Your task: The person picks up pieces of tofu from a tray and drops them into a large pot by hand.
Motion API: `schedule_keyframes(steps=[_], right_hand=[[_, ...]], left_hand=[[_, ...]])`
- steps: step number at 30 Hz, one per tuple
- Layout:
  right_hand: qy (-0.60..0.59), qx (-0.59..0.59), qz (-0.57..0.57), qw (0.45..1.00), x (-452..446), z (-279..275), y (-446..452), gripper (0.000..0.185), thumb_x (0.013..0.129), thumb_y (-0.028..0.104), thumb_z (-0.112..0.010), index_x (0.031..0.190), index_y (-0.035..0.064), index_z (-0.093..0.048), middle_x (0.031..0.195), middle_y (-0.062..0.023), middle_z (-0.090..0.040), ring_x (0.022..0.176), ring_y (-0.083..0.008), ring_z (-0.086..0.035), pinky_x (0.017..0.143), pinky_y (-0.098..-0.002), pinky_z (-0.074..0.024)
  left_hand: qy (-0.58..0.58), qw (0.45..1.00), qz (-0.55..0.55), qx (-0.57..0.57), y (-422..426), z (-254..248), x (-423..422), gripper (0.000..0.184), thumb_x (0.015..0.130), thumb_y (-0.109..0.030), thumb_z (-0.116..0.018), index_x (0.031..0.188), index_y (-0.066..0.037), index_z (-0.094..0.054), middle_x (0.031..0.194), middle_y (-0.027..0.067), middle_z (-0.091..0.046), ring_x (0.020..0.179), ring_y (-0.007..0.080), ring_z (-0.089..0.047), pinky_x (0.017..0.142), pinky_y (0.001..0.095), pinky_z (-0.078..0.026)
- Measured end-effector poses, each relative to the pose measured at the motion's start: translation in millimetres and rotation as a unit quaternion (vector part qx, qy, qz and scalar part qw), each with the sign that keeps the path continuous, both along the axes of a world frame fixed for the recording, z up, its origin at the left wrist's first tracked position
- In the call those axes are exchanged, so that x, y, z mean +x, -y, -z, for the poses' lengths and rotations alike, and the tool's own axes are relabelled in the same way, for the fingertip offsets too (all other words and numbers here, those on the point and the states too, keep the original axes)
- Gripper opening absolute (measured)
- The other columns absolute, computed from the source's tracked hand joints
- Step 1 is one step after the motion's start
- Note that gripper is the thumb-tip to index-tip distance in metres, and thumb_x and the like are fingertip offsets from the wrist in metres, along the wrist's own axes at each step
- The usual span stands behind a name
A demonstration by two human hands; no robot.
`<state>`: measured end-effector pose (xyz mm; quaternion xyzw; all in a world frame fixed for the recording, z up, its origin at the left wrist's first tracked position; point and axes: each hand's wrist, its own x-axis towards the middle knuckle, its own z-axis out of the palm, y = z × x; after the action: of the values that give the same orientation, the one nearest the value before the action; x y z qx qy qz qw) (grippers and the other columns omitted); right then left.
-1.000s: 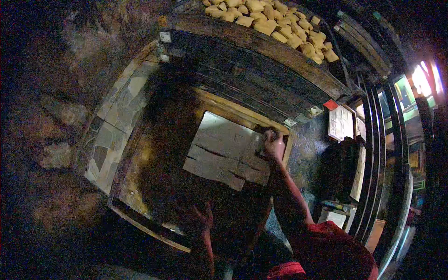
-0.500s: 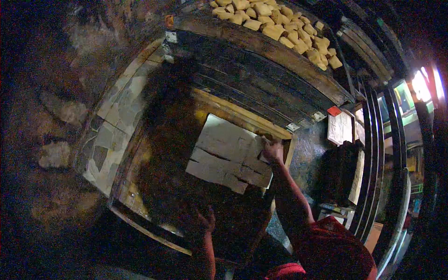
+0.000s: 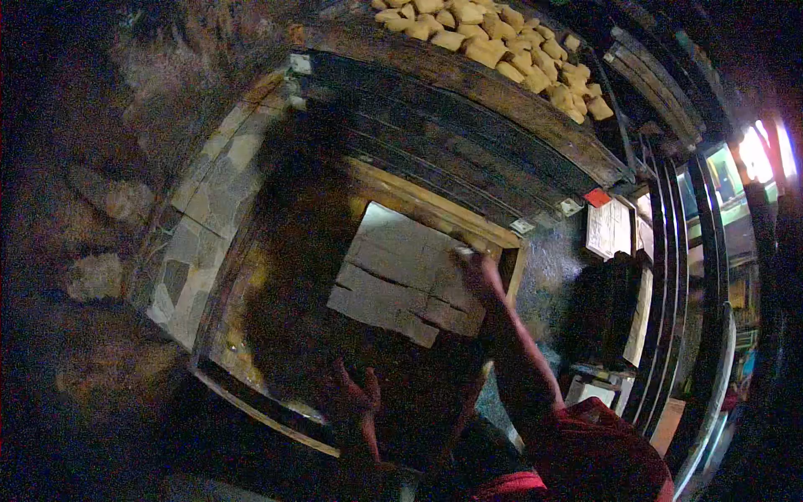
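A pale, flat sheet (image 3: 393, 259) that looks like dough lies on a dark surface inside a wooden frame. Dark slits run across it, and its lower edge is uneven. Over its right edge is my right hand (image 3: 483, 274), closed, with a small pale thing at the fingertips too blurred to name. My left hand (image 3: 358, 391) is held below the sheet, near the frame's front side, its fingers apart and nothing seen in it. Dim light hides much of that hand's outline.
The wooden frame (image 3: 272, 418) borders the work surface. Beyond stands a dark slatted wooden wall (image 3: 452, 125), with many tan, pillow-shaped pieces (image 3: 485, 50) heaped above it. Patchy stone-like tiles (image 3: 205, 226) lie left. Dark upright bars (image 3: 661, 293) stand right.
My right hand has shifted slightly left along the sheet's right edge. My left hand has moved a little left, fingers still apart. The sheet appears slightly farther left as the view shifts.
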<state>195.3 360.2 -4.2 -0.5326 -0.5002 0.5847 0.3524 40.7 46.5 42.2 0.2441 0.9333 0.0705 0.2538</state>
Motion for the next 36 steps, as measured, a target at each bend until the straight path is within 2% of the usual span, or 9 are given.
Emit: schedule_keyframes(steps=[7,8,12,17,19,24,28,30,36], right_hand=[[0.082,0.044,-0.024,0.995,-22,49,40,0.041,0.086,0.034,-0.069,0.108,0.0021,-0.054,0.094,-0.0176,-0.063,0.083,-0.0323,-0.062,0.074,-0.0407,-0.0504],[0.315,0.224,-0.117,0.915,-30,4,63,0.055,0.079,0.035,-0.077,0.113,0.0022,-0.05,0.092,-0.0166,-0.061,0.082,-0.0348,-0.061,0.073,-0.0419,-0.0503],[0.234,0.263,-0.124,0.928,-35,-24,78,0.056,0.077,0.022,-0.078,0.119,0.0022,-0.046,0.097,-0.0171,-0.06,0.09,-0.0351,-0.06,0.08,-0.0415,-0.0487],[0.047,-0.024,-0.27,0.961,-26,-58,138,0.052,0.092,0.032,-0.056,0.132,0.0015,-0.043,0.13,-0.0181,-0.052,0.116,-0.0312,-0.053,0.101,-0.041,-0.0396],[0.099,0.148,-0.382,0.907,-13,-23,174,0.055,0.098,0.039,-0.042,0.139,0.0029,-0.04,0.137,-0.0194,-0.049,0.12,-0.0352,-0.051,0.102,-0.0435,-0.0396],[0.266,0.176,-0.386,0.866,17,-30,118,0.046,0.094,0.036,-0.049,0.127,0.0046,-0.051,0.124,-0.0209,-0.055,0.118,-0.0409,-0.051,0.1,-0.0484,-0.0411],[0.478,0.555,-0.244,0.635,35,-26,74,0.044,0.087,0.037,-0.061,0.116,0.0039,-0.054,0.111,-0.0185,-0.061,0.112,-0.0429,-0.053,0.1,-0.0539,-0.0367],[0.419,0.38,-0.274,0.778,36,-26,77,0.053,0.084,0.04,-0.065,0.122,0.0047,-0.052,0.119,-0.0198,-0.06,0.12,-0.0422,-0.05,0.106,-0.0564,-0.0298],[0.38,0.259,-0.267,0.847,32,-22,73,0.056,0.086,0.043,-0.063,0.126,0.0072,-0.049,0.12,-0.0178,-0.061,0.11,-0.0412,-0.058,0.094,-0.0528,-0.0436]], left_hand=[[-0.108,0.992,0.05,0.052,21,60,13,0.075,0.09,-0.06,-0.045,0.146,-0.011,-0.036,0.151,0.0218,-0.029,0.142,0.0417,-0.022,0.114,0.0588,-0.016],[-0.099,0.992,0.05,0.066,22,64,12,0.074,0.09,-0.06,-0.045,0.145,-0.011,-0.037,0.15,0.0216,-0.03,0.14,0.0415,-0.023,0.113,0.0586,-0.017],[0.024,0.981,-0.016,0.191,25,67,7,0.07,0.09,-0.059,-0.046,0.141,-0.011,-0.039,0.144,0.021,-0.035,0.133,0.0407,-0.028,0.108,0.0575,-0.022],[0.542,0.612,-0.305,0.489,3,60,56,0.066,0.091,-0.058,-0.048,0.136,-0.01,-0.043,0.136,0.0201,-0.04,0.124,0.0398,-0.034,0.101,0.0561,-0.027],[0.619,0.496,-0.355,0.495,2,56,71,0.064,0.091,-0.057,-0.048,0.134,-0.01,-0.044,0.132,0.0198,-0.042,0.12,0.0394,-0.037,0.099,0.0556,-0.03],[0.653,0.415,-0.387,0.502,25,51,75,0.06,0.091,-0.056,-0.05,0.129,-0.009,-0.047,0.125,0.0189,-0.047,0.111,0.0384,-0.043,0.092,0.0542,-0.035],[0.66,0.301,-0.422,0.543,40,48,79,0.057,0.091,-0.055,-0.051,0.125,-0.009,-0.05,0.118,0.0182,-0.051,0.104,0.0377,-0.048,0.087,0.0531,-0.04],[0.662,0.273,-0.432,0.548,44,48,81,0.056,0.091,-0.054,-0.052,0.123,-0.009,-0.052,0.115,0.0179,-0.054,0.1,0.0373,-0.05,0.085,0.0526,-0.042],[0.675,0.208,-0.45,0.547,45,40,96,0.052,0.091,-0.053,-0.054,0.117,-0.008,-0.056,0.106,0.0169,-0.06,0.09,0.0362,-0.057,0.077,0.051,-0.049]])
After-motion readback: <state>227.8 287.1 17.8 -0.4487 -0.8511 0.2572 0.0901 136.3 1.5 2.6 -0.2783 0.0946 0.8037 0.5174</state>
